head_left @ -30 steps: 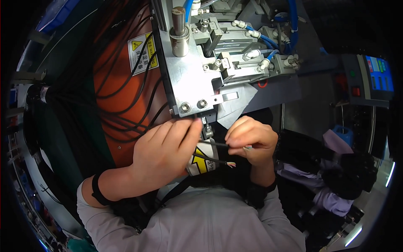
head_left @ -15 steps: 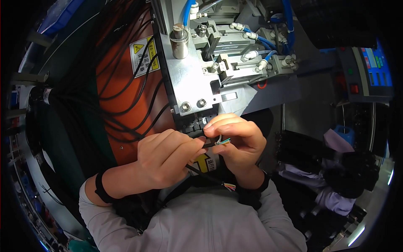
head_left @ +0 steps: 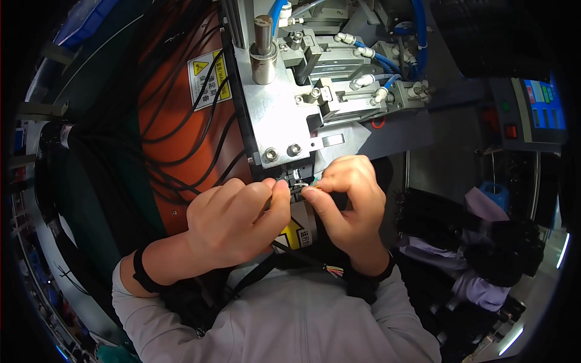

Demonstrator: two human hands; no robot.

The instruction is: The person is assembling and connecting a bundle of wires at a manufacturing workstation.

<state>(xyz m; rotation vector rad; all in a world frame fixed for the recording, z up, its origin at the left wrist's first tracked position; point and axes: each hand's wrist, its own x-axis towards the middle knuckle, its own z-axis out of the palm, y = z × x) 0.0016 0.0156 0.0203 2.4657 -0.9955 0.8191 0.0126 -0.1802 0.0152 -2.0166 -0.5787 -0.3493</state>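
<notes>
My left hand is closed in a pinch on a black cable, whose sheath is mostly hidden by the fingers. Thumb and forefinger of my right hand grip the thin coloured wires fanning from its stripped end. Both hands meet just in front of the small dark fixture at the machine's near edge. Whether the wires touch that fixture I cannot tell. Below my right hand, a second black cable ends in a bundle of bare coloured wires, held by neither hand's fingertips.
Ahead stands a machine with a bright metal plate, a round post, and pneumatic cylinders with blue hoses. Many black cables lie over an orange surface at left. A control panel is at far right.
Both hands have moved forward to the fixture with the cable, and my right fingers have closed on its wires. The rod on the machine's round post now stands higher.
</notes>
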